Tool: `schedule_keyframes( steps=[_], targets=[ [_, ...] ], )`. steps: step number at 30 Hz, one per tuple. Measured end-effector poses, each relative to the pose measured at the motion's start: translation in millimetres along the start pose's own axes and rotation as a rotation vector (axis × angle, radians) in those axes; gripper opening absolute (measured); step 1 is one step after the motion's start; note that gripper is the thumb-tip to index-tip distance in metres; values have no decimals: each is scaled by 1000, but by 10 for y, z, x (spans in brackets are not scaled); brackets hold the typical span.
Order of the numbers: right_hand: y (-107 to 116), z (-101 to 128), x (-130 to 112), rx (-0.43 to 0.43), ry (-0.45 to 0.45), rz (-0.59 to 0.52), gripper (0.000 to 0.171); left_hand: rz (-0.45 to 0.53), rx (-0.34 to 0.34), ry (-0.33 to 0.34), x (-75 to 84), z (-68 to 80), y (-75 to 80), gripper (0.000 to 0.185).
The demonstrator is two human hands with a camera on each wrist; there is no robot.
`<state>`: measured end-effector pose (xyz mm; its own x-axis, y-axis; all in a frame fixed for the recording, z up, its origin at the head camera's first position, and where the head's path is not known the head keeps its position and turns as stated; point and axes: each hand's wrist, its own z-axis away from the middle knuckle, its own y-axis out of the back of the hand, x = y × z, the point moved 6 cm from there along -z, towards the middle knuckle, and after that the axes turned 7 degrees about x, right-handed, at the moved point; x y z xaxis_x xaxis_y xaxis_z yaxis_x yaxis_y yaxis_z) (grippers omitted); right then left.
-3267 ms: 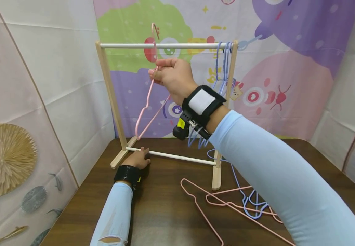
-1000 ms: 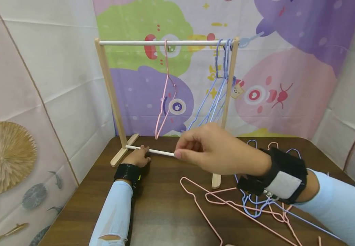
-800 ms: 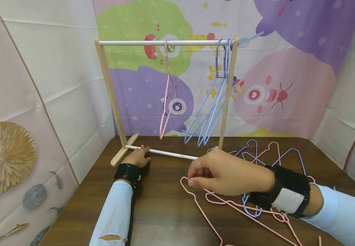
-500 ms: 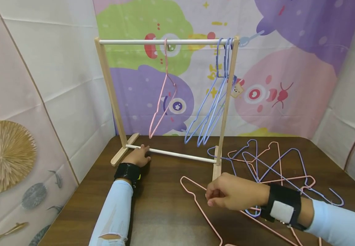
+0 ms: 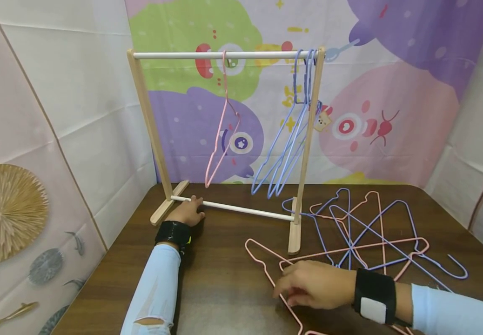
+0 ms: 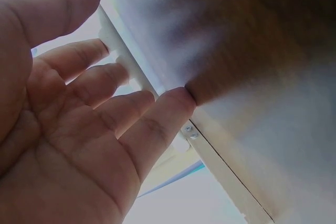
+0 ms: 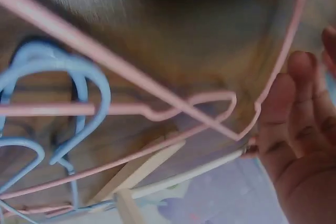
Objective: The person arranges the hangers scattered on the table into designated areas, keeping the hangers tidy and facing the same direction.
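Note:
A wooden rack with a white top rail (image 5: 183, 55) stands on the dark table (image 5: 224, 302). One pink hanger (image 5: 216, 139) hangs from the rail, and blue hangers (image 5: 285, 139) hang at its right end. My left hand (image 5: 191, 211) lies flat with straight fingers (image 6: 126, 72) against the rack's lower white rod (image 5: 241, 211) (image 6: 118, 51). My right hand (image 5: 281, 291) is low over the table in front of the rack. Its relaxed fingertips (image 7: 294, 93) touch the wire of a pink hanger (image 5: 265, 275) (image 7: 105, 59) lying there, without closing round it.
A tangle of pink and blue hangers (image 5: 371, 232) lies on the table right of the rack. Printed cloth walls stand close behind and to the left. The table's left edge (image 5: 99, 270) runs near my left forearm.
My right hand left the pink hanger hanging on the top rail and dropped to the table, onto another pink hanger. The hung hanger sways slightly. My left hand has stayed put.

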<state>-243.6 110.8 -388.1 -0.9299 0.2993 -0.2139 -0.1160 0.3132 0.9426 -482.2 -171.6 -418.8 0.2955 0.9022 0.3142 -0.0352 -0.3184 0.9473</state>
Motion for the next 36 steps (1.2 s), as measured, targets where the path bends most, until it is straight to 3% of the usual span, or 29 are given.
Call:
schedule_keyframes(
  steps=[5,10,15,20,28,36],
  targets=[
    [-147,23,-134,-42,196,237,27,-2,1,2,-20,-12,-16,61],
    [-193,18,-153,-47,274,510,16,-5,3,6,-46,-24,-32,61],
    [-232,11,-148,-55,355,665,15,-5,1,3,-38,-20,-33,62],
    [-216,9,-132,-24,399,738,10,-10,10,-7,-25,-24,-21,61],
    [-179,15,-80,12,429,720,7,-9,4,-10,-13,-26,-21,61],
    [-45,-63,-83,101,464,762,16,-5,3,-1,-31,-26,-30,62]
  ],
)
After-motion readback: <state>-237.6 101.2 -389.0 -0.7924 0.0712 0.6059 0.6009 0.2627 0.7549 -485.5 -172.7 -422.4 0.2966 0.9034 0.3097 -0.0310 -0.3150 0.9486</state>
